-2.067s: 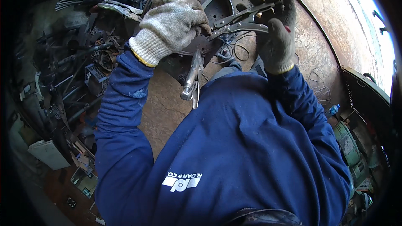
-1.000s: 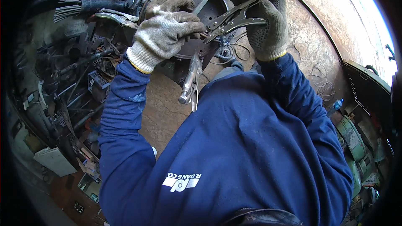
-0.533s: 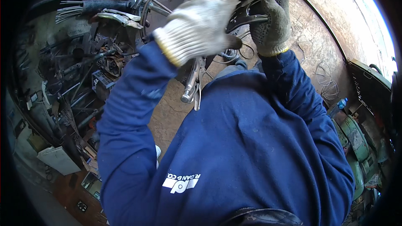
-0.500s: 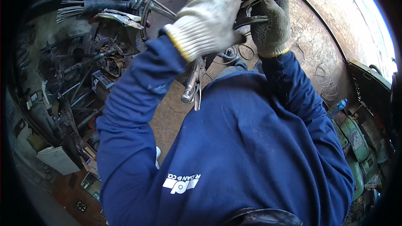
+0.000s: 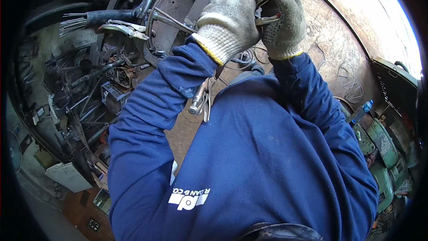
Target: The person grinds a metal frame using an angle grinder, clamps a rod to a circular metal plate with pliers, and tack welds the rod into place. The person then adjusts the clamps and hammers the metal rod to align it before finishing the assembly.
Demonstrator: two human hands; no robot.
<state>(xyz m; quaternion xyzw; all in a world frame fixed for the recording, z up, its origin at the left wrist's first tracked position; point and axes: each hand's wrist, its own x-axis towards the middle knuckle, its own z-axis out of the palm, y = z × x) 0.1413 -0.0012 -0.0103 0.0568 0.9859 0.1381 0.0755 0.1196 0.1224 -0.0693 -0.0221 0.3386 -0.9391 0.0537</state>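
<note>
My left hand, in a pale knit glove with a yellow cuff edge, is curled with its back toward me. It meets my right hand over the workbench edge, and its fingertips are hidden. My right hand, in a greyer dotted glove, is closed round a metal plier-like tool; a bit of red shows at one end, and the gloves cover the rest. Below my left wrist, a pair of locking pliers hangs with its handles down. A steel plate lies left of my hands.
More locking pliers lie beside a black cable with frayed wire ends. Scrap metal and rods crowd the left. Coiled wire lies on the brown floor. A plastic bottle and green machinery stand right.
My left hand has turned and shifted slightly right, closer to my right hand. The dark curved handle seen by my right hand is out of sight; a metal part with red now shows there.
</note>
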